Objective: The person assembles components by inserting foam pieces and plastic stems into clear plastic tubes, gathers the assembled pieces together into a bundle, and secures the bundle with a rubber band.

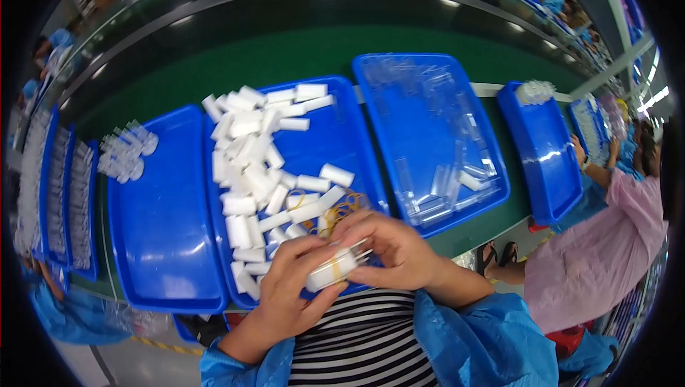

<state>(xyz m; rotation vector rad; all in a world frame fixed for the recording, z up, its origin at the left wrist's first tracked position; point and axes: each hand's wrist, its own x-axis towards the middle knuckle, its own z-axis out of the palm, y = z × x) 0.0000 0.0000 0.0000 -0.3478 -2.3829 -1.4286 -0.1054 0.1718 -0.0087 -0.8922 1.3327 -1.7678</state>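
Close to my body, both hands hold a white pronged block [330, 273] with a yellow-tan rubber band across its middle. My left hand [289, 283] closes around its left end, the thumb underneath. Thin prongs stick out of its right end, where the fingers of my right hand [392, 248] are pinched. Just beyond my hands, a blue tray [342, 148] carries a heap of white blocks [253, 151], mostly along its left side. Yellow rubber bands [347, 207] lie in its near right part, partly hidden by my right hand.
To the right, a blue tray [435, 137] contains clear plastic pieces and a white one. A blue tray [168, 237] on the left has clear pronged pieces [128, 150] at its far corner. Farther right are another tray [549, 162] and a person in pink [592, 251].
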